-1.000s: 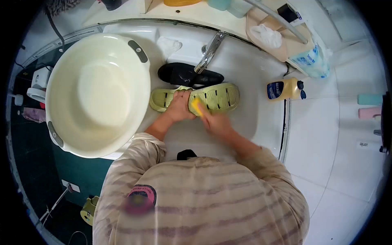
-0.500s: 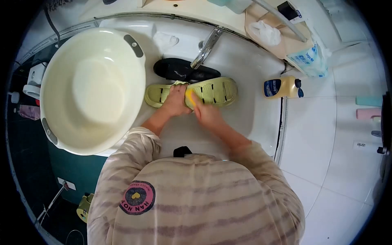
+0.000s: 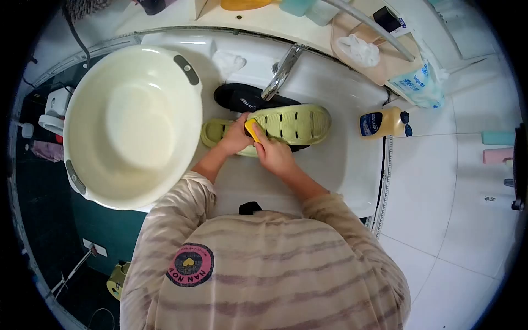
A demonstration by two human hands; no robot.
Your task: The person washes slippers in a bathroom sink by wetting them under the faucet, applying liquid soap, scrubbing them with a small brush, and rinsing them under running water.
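A light green slipper with dark slots lies across the white sink, below the faucet. My left hand is closed around its narrower left part, holding it. In my right hand is a small yellow scrubber, gripped in closed fingers and pressed against the slipper near my left hand. The scrubber's underside is hidden. A black slipper rests behind the green one, partly covered by it and under the chrome faucet. Something dark also shows beneath the green slipper's lower right edge.
A large cream basin stands at the left, over the sink's edge. A yellowish bottle with a dark blue label lies on the right rim. Behind, a corner shelf holds a white crumpled item and a blue-white packet.
The view has shifted slightly. The green slipper is tilted a little differently, and something dark now shows under its right part. My right hand's motion blur is gone; both grips stay.
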